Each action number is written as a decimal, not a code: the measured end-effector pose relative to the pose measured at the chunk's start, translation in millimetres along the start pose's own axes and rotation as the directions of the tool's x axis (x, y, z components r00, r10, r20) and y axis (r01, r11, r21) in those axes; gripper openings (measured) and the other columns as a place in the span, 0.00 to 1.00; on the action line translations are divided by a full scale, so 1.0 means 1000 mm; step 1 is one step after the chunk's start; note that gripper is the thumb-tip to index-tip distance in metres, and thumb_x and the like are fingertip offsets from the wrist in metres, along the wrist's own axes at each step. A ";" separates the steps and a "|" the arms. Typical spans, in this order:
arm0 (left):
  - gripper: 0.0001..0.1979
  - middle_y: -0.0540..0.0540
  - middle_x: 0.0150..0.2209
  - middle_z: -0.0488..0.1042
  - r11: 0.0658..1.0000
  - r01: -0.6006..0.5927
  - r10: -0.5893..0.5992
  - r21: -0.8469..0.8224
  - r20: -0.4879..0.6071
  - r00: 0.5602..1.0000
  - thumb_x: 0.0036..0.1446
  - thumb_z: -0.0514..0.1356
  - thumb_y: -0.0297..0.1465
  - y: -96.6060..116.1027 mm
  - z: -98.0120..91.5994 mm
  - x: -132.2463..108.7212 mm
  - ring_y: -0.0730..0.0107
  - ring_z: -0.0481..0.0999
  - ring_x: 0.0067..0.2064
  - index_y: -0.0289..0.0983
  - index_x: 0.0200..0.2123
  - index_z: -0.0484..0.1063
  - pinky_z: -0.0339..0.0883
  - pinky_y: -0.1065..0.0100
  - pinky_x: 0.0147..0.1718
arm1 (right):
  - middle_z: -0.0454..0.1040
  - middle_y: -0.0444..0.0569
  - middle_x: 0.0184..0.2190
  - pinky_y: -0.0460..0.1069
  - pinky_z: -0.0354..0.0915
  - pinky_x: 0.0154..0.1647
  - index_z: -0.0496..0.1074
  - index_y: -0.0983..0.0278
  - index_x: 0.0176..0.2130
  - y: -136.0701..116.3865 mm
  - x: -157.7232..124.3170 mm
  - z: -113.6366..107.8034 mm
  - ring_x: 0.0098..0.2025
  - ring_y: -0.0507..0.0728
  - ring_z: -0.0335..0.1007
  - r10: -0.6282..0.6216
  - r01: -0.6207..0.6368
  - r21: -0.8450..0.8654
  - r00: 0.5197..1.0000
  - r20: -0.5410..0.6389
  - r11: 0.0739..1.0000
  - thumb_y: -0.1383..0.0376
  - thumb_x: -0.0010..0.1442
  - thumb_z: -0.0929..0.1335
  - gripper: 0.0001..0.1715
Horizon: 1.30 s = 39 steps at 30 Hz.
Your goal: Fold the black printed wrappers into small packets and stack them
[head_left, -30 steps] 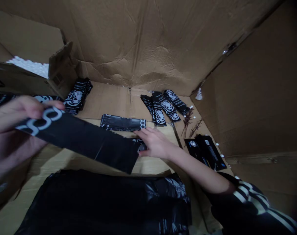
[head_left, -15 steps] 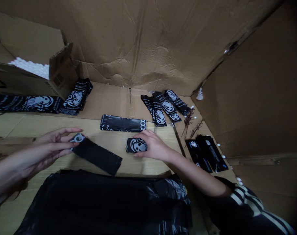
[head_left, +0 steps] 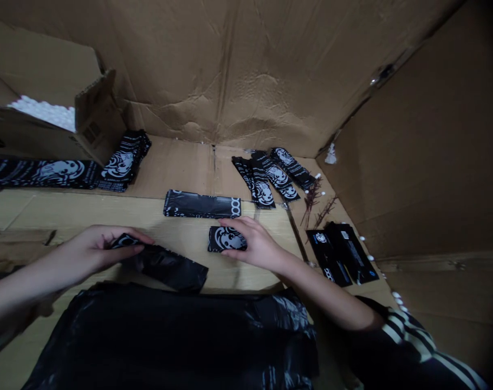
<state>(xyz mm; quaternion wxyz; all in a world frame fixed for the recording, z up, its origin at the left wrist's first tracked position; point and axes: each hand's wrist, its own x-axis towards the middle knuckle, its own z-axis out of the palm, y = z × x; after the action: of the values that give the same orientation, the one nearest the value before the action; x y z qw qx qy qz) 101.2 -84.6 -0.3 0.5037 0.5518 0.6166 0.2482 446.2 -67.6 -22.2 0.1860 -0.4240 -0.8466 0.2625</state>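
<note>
My left hand (head_left: 96,250) grips the near end of a long black pouch (head_left: 165,266) that lies slanted on the cardboard floor. My right hand (head_left: 258,244) rests with curled fingers on a small folded black packet with a white skull print (head_left: 224,239). A flat black pouch with white rings (head_left: 201,205) lies just beyond both hands. A large black plastic bag (head_left: 177,341) spreads across the near foreground, below my arms.
Stacks of black skull-print pouches sit at the far left (head_left: 43,172), by the open box (head_left: 122,161), and fanned at the back (head_left: 271,179). Two black packets (head_left: 344,253) and thin twigs (head_left: 317,203) lie right. An open carton with white foam (head_left: 43,111) stands left. Cardboard walls enclose all.
My left hand has brought the long black pouch down from near the camera to the floor and closed on its end. My right hand stays on the small skull packet.
</note>
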 end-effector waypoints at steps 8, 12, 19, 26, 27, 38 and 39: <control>0.12 0.48 0.33 0.85 0.987 -0.137 0.135 -0.087 -0.026 0.991 0.42 0.75 0.39 0.025 -0.010 0.007 0.67 0.81 0.37 0.43 0.33 0.86 0.75 0.77 0.33 | 0.78 0.57 0.61 0.64 0.67 0.68 0.70 0.60 0.66 0.008 -0.008 0.006 0.64 0.64 0.74 0.029 0.036 0.378 0.986 -0.165 0.925 0.60 0.61 0.76 0.37; 0.12 0.49 0.36 0.84 0.894 -0.015 -0.012 -0.448 -0.055 0.998 0.43 0.76 0.31 0.032 0.013 0.012 0.70 0.81 0.37 0.40 0.34 0.84 0.75 0.78 0.31 | 0.76 0.57 0.61 0.63 0.63 0.71 0.63 0.56 0.70 0.007 -0.012 0.002 0.66 0.64 0.72 0.155 -0.045 0.527 0.973 -0.168 0.849 0.61 0.61 0.74 0.42; 0.16 0.46 0.51 0.84 0.754 0.265 -0.230 -0.601 0.137 0.964 0.62 0.66 0.24 0.031 0.049 0.027 0.66 0.84 0.44 0.41 0.52 0.81 0.83 0.66 0.43 | 0.74 0.57 0.61 0.63 0.64 0.69 0.59 0.57 0.72 0.012 -0.019 -0.007 0.61 0.64 0.73 0.227 -0.110 0.570 0.964 -0.138 0.814 0.59 0.60 0.73 0.46; 0.14 0.43 0.59 0.81 0.739 0.379 -0.322 -0.558 0.201 0.925 0.64 0.65 0.22 0.029 0.053 0.026 0.65 0.85 0.45 0.38 0.51 0.82 0.84 0.68 0.42 | 0.64 0.64 0.71 0.68 0.52 0.76 0.46 0.61 0.78 0.019 -0.027 -0.011 0.73 0.70 0.61 0.181 -0.155 0.400 0.983 -0.027 0.903 0.50 0.55 0.78 0.66; 0.14 0.43 0.59 0.81 0.739 0.384 -0.319 -0.554 0.215 0.923 0.64 0.65 0.22 0.030 0.054 0.025 0.65 0.85 0.47 0.38 0.51 0.82 0.84 0.68 0.42 | 0.62 0.64 0.72 0.69 0.51 0.77 0.44 0.61 0.78 0.022 -0.028 -0.012 0.74 0.71 0.58 0.154 -0.141 0.344 0.988 -0.010 0.928 0.49 0.55 0.79 0.69; 0.14 0.44 0.64 0.77 0.780 0.353 -0.255 -0.517 0.252 0.934 0.62 0.67 0.25 0.028 0.061 0.023 0.59 0.82 0.56 0.41 0.50 0.83 0.83 0.69 0.43 | 0.60 0.64 0.74 0.69 0.62 0.72 0.41 0.61 0.79 0.024 -0.028 -0.021 0.73 0.73 0.62 0.094 -0.103 0.053 0.986 0.138 0.993 0.52 0.60 0.77 0.66; 0.14 0.43 0.63 0.78 0.784 0.346 -0.249 -0.516 0.248 0.936 0.61 0.68 0.25 0.028 0.062 0.023 0.58 0.82 0.56 0.41 0.50 0.83 0.83 0.69 0.43 | 0.63 0.64 0.73 0.68 0.65 0.70 0.42 0.61 0.79 0.020 -0.027 -0.021 0.71 0.73 0.65 0.103 -0.108 0.032 0.986 0.132 0.994 0.54 0.61 0.77 0.64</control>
<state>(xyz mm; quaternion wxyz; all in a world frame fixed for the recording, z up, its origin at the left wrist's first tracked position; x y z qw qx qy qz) 171.0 -71.4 -7.3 0.7237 0.2971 0.5535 0.2856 485.6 -73.9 -19.7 0.1244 -0.4466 -0.8279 0.3156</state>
